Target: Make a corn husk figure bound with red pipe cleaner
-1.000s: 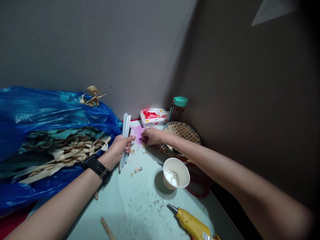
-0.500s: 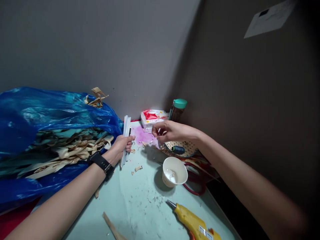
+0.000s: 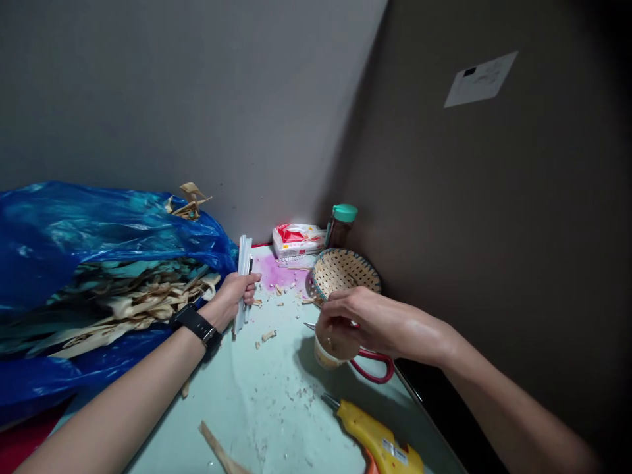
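My left hand [image 3: 240, 293] is closed round an upright bundle of whitish translucent sticks [image 3: 244, 253], which look like glue sticks. A dark thin item lies alongside them. My right hand [image 3: 363, 319] reaches over a small paper cup [image 3: 326, 357], its fingers curled down into the mouth. The fingertips are partly hidden, so what they pinch cannot be made out. Red-handled scissors [image 3: 380, 378] lie just behind and right of the cup, partly covered by the hand. In front of the cup rests a yellow glue gun [image 3: 368, 428].
A blue plastic bag [image 3: 113, 230] of dried pale strips [image 3: 138, 309] fills the left. A woven basket [image 3: 340, 270], a tissue pack [image 3: 299, 241] and a green-lidded bottle [image 3: 340, 225] stand at the back. Beads and scraps are scattered on the pale green table [image 3: 257, 408].
My right hand has moved down and toward me, from near the tissue pack to the cup's mouth. More of the woven basket shows. My left hand keeps hold of the sticks.
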Motion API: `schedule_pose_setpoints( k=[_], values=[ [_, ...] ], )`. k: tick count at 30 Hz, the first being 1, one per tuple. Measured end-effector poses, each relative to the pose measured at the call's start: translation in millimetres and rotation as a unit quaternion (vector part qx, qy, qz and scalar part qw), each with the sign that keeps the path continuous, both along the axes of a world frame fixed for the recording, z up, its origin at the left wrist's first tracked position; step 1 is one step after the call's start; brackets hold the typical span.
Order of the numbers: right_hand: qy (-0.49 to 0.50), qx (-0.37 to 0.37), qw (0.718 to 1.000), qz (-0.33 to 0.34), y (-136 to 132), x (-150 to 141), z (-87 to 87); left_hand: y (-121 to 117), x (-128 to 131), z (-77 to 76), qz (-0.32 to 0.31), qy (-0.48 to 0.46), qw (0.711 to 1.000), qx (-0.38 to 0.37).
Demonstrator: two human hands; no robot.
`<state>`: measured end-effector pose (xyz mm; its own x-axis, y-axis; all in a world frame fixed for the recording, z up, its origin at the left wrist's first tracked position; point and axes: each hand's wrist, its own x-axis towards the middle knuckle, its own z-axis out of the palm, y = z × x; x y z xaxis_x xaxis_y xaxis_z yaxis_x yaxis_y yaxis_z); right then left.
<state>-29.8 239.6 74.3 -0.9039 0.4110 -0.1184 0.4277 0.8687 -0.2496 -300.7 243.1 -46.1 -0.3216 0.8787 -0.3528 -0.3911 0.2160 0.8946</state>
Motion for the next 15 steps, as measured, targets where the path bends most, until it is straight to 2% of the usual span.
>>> schedule_pose_setpoints(
  k=[6,12,15],
  values=[
    [0.038,-0.039,0.998,0.020,15.2,-5.8,12.3,0.2,-0.9,-0.2,0.000,-0.014,1.000,-0.002],
    [0.002,-0.113,0.990,0.088,23.0,-7.6,16.5,1.3,-2.0,-2.4,0.002,-0.017,1.000,-0.003],
    [0.038,-0.129,0.985,0.111,26.7,-8.4,19.1,1.2,-1.3,-1.6,0.003,-0.018,1.000,-0.006]
  ],
)
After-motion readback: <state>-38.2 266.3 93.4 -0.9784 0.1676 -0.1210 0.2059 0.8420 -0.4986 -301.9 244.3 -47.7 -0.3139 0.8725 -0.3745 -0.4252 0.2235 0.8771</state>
